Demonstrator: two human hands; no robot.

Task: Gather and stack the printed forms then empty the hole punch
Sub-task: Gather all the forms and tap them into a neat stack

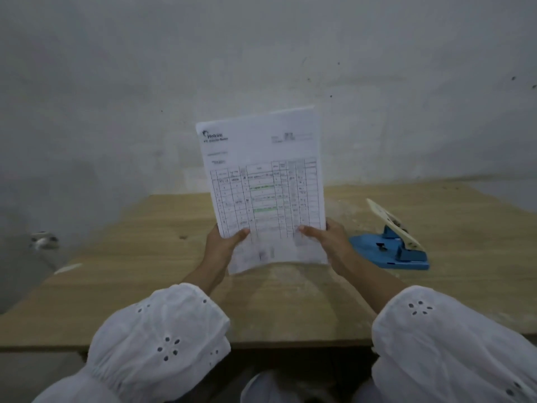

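While my left hand (222, 251) and right hand (331, 242) are pinching the lower corners of the printed forms (261, 175), upright over the table (139, 286), I am judging them light, floppy and easily slipping apart.

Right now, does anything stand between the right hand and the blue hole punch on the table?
Nothing visible does. The right hand, gripping the printed forms with the left hand, is just left of the blue hole punch; only bare wooden table lies between them.
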